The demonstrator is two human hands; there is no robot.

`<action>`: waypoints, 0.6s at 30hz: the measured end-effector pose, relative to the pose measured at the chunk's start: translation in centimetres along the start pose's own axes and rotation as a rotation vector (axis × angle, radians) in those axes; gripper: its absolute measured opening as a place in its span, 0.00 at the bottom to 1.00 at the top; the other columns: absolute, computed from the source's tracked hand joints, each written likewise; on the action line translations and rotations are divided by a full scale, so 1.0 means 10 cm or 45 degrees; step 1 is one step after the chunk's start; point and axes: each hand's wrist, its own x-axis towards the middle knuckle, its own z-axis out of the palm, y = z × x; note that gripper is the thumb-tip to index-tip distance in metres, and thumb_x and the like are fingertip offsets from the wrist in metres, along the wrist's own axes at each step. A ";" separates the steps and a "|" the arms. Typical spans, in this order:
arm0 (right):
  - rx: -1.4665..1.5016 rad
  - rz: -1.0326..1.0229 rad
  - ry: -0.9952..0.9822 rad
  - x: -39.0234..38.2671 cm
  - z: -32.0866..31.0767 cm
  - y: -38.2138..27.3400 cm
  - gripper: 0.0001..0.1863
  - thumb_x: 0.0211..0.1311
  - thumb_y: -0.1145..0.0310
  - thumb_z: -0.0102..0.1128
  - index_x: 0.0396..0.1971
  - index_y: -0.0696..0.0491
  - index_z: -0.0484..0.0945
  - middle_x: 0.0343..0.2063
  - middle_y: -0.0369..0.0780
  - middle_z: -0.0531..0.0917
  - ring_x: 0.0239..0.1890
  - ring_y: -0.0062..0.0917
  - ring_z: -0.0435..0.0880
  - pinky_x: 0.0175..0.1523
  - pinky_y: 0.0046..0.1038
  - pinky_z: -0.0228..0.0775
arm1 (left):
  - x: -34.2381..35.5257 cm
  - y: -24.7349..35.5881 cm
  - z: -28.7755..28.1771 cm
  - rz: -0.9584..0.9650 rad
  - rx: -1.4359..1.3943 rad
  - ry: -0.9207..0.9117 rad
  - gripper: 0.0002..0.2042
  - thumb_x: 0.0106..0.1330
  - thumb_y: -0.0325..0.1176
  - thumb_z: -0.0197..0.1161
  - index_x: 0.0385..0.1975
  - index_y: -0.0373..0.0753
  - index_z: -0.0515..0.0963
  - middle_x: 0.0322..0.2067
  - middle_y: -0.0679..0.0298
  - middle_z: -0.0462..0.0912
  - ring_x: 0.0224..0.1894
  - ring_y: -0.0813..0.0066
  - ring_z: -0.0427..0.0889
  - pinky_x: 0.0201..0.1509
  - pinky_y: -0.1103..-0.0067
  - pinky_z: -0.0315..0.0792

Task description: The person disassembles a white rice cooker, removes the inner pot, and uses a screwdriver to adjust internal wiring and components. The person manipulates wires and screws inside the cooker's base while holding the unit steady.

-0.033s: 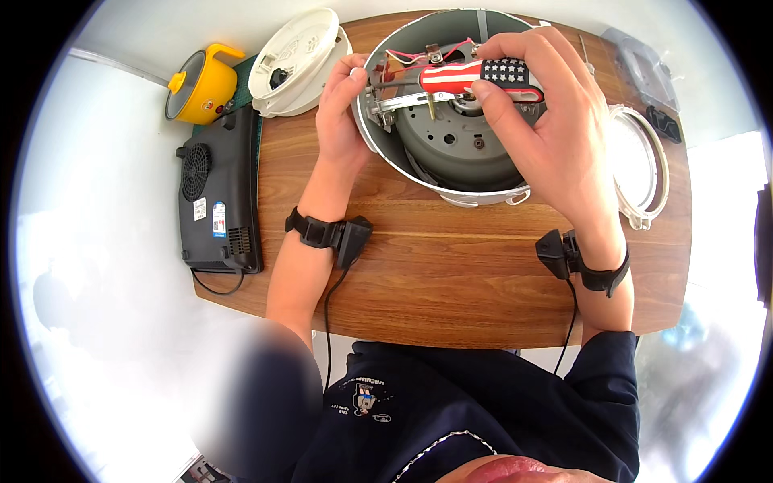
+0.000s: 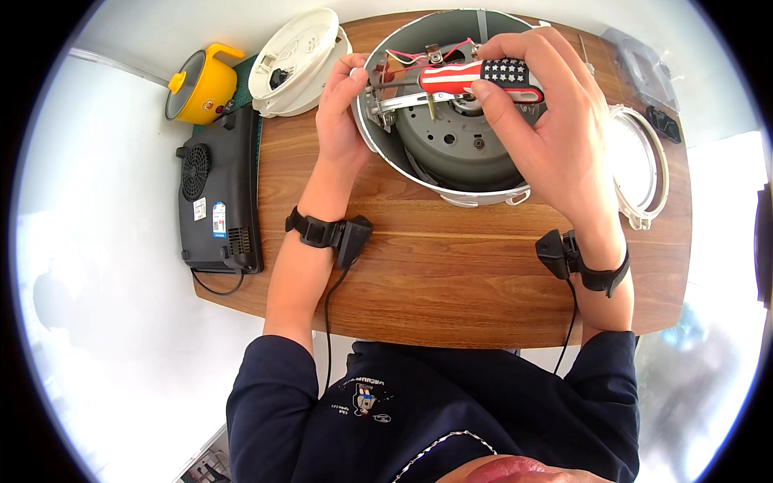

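A round white-rimmed appliance housing (image 2: 481,197) stands open at the far middle of the table, with a grey metal base, red and white wires and small brackets inside. My left hand (image 2: 342,121) grips its left rim, fingers bent over the edge. My right hand (image 2: 555,121) is closed around a folding screwdriver (image 2: 455,78) with a red, white and dark star-patterned handle, held over the housing. Its thin dark shaft points left to the fittings (image 2: 380,109) at the inner wall; the tip's exact contact is hard to see. Below the shaft lies a slim silver arm (image 2: 407,101).
White round covers (image 2: 298,60) stand at the back left, beside a yellow pot (image 2: 211,84). A black appliance with a fan grille (image 2: 211,193) lies on the left edge. Right of the housing are a white ring-shaped lid (image 2: 662,173) and a clear plastic box (image 2: 640,68).
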 end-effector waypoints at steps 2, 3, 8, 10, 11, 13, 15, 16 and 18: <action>-0.110 -0.065 -0.004 0.01 -0.01 0.04 0.12 0.65 0.68 0.71 0.46 0.53 0.84 0.41 0.36 0.85 0.46 0.33 0.83 0.55 0.33 0.72 | 0.03 -0.01 -0.05 0.031 0.041 0.015 0.08 0.76 0.29 0.57 0.50 0.38 0.70 0.49 0.57 0.82 0.56 0.65 0.84 0.52 0.67 0.88; -0.169 -0.095 -0.006 0.01 -0.01 0.06 0.12 0.65 0.67 0.71 0.46 0.52 0.84 0.41 0.35 0.85 0.47 0.32 0.83 0.57 0.33 0.70 | 0.04 -0.01 -0.04 0.044 0.059 0.021 0.07 0.76 0.28 0.57 0.49 0.39 0.71 0.48 0.58 0.82 0.56 0.65 0.84 0.52 0.67 0.88; -0.341 -0.101 -0.001 0.04 -0.06 0.12 0.11 0.67 0.62 0.70 0.46 0.49 0.85 0.41 0.31 0.85 0.51 0.29 0.81 0.64 0.35 0.59 | 0.06 0.01 0.03 0.059 0.061 -0.043 0.06 0.75 0.27 0.57 0.47 0.39 0.71 0.48 0.60 0.81 0.57 0.66 0.84 0.57 0.66 0.87; -0.357 -0.093 0.004 0.05 -0.05 0.14 0.11 0.67 0.61 0.70 0.46 0.48 0.85 0.41 0.31 0.86 0.51 0.28 0.81 0.65 0.35 0.58 | 0.07 0.01 0.01 0.064 0.063 -0.052 0.06 0.74 0.26 0.57 0.46 0.39 0.71 0.48 0.60 0.80 0.57 0.66 0.83 0.59 0.66 0.85; -0.360 -0.095 0.000 0.05 -0.05 0.15 0.12 0.68 0.61 0.70 0.46 0.48 0.85 0.41 0.30 0.86 0.52 0.28 0.80 0.65 0.35 0.58 | 0.07 0.01 -0.01 0.056 0.061 -0.059 0.06 0.74 0.26 0.58 0.46 0.39 0.71 0.48 0.61 0.80 0.57 0.66 0.83 0.60 0.66 0.84; -0.355 -0.085 -0.012 0.05 -0.05 0.15 0.12 0.68 0.61 0.70 0.46 0.48 0.85 0.42 0.30 0.86 0.52 0.27 0.81 0.66 0.36 0.58 | 0.07 0.02 -0.02 0.064 0.089 -0.042 0.06 0.72 0.25 0.59 0.45 0.39 0.72 0.48 0.62 0.79 0.56 0.67 0.82 0.61 0.67 0.81; -0.341 -0.063 -0.031 0.05 -0.06 0.15 0.12 0.68 0.60 0.70 0.47 0.48 0.85 0.42 0.30 0.86 0.52 0.27 0.81 0.66 0.36 0.58 | 0.08 0.02 0.01 0.094 0.152 0.007 0.07 0.71 0.24 0.60 0.44 0.40 0.72 0.47 0.63 0.79 0.54 0.68 0.81 0.62 0.68 0.79; -0.340 -0.060 -0.031 0.05 -0.05 0.15 0.12 0.69 0.60 0.70 0.47 0.49 0.85 0.42 0.31 0.87 0.53 0.27 0.81 0.66 0.36 0.58 | 0.08 0.03 0.03 0.097 0.160 0.011 0.07 0.70 0.23 0.60 0.44 0.40 0.72 0.47 0.63 0.78 0.53 0.69 0.81 0.62 0.69 0.77; -0.337 -0.055 -0.030 0.05 -0.05 0.17 0.13 0.69 0.59 0.70 0.47 0.49 0.85 0.43 0.31 0.87 0.53 0.27 0.81 0.67 0.36 0.57 | 0.08 0.05 0.07 0.103 0.176 0.017 0.08 0.69 0.22 0.61 0.43 0.40 0.73 0.47 0.64 0.78 0.52 0.70 0.80 0.62 0.70 0.75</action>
